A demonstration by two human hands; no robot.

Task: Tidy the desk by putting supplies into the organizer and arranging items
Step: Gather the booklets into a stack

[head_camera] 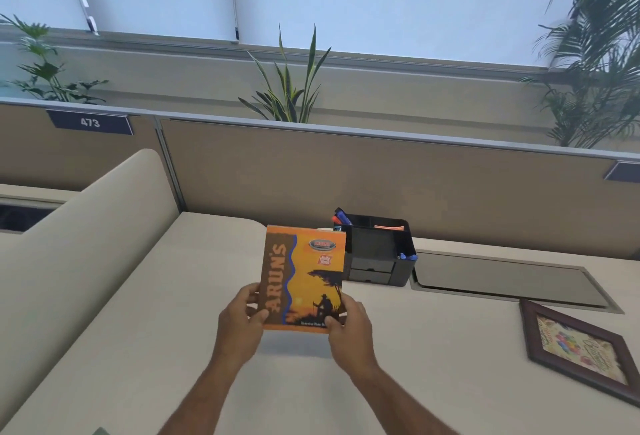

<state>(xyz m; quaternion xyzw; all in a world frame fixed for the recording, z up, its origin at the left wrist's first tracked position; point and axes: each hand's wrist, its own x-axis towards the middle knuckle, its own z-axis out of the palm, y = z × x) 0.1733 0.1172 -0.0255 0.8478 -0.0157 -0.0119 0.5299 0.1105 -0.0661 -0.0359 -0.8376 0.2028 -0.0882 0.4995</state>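
Observation:
An orange and brown notebook (pixel 303 275) marked "ARUN'S" is held upright above the desk, cover facing me. My left hand (pixel 240 325) grips its lower left corner and my right hand (pixel 348 325) grips its lower right corner. Just behind and right of it stands a black desk organizer (pixel 381 254) with small drawers in front. Red and blue markers (pixel 341 217) stick out of its back left compartment, an orange item (pixel 389 227) lies in the back right one, and a blue item (pixel 407 256) rests at its front right corner.
A dark wooden picture frame (pixel 581 344) lies flat on the beige desk (pixel 173 330) at the right. A recessed cable hatch (pixel 502 278) sits right of the organizer. A brown partition (pixel 450 185) closes the back, with plants behind it. A curved divider (pixel 86 226) rises at the left.

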